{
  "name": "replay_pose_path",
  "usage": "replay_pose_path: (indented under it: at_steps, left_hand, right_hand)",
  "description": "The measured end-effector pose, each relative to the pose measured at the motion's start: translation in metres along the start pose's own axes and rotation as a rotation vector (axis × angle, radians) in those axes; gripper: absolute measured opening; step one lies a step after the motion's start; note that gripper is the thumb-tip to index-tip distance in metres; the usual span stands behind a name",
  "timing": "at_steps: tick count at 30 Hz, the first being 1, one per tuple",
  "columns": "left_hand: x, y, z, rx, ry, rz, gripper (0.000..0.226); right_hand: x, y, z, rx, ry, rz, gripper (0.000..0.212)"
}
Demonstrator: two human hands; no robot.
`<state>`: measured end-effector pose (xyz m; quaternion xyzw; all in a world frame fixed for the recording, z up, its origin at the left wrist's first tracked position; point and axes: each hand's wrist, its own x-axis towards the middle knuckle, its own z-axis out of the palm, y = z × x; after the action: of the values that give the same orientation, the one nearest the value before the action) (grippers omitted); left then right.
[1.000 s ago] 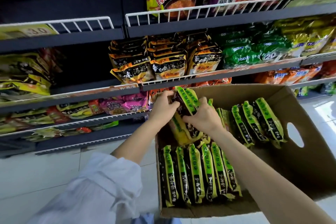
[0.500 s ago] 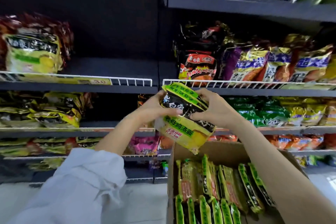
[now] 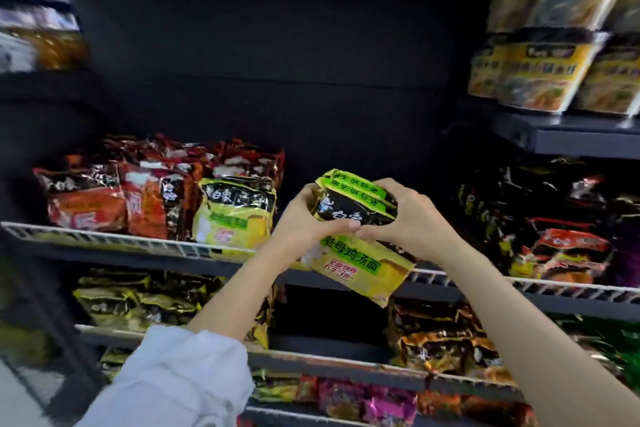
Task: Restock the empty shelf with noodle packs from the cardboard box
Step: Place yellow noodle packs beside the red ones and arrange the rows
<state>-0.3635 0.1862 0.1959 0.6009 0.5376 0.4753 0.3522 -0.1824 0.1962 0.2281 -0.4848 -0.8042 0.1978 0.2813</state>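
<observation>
A small stack of yellow, green and black noodle packs is held up in front of the shelving. My left hand grips its left side and my right hand grips its right side, thumbs meeting across the front. Just behind the stack, the shelf with a white wire rail has a dark bare stretch. One matching yellow pack stands on that shelf to the left of my hands. The cardboard box is out of view.
Red and orange packs fill the shelf's left part. Dark and red packs sit to the right. Boxed noodles are stacked on a higher shelf at top right. Lower shelves hold more packs beneath my arms.
Both hands lifted the stack of packs out of the box and up to the shelf with the bare stretch. The view tilted upward, so the box dropped out of sight.
</observation>
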Motion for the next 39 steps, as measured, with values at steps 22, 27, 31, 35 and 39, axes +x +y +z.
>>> replay_pose_path:
  at_steps: [22, 27, 31, 35, 39]
  left_hand:
    - [0.224, -0.058, -0.123, 0.995, -0.034, -0.038, 0.053]
    - [0.23, -0.087, -0.115, 1.117, -0.043, -0.105, 0.064]
    - [0.232, -0.092, -0.116, 1.158, 0.006, -0.054, 0.063]
    - [0.226, -0.09, -0.113, 1.168, 0.025, -0.027, 0.064]
    - [0.208, -0.087, -0.112, 1.107, 0.117, 0.117, 0.06]
  right_hand:
    - [0.285, 0.048, 0.082, -0.15, -0.282, 0.012, 0.061]
    - [0.313, 0.072, 0.12, -0.35, -0.129, -0.057, 0.072]
    - [0.309, 0.073, 0.138, -0.52, -0.01, -0.133, 0.066]
    - [0.304, 0.063, 0.142, -0.615, -0.044, -0.059, 0.067]
    - [0.29, 0.044, 0.141, -0.577, -0.026, -0.009, 0.075]
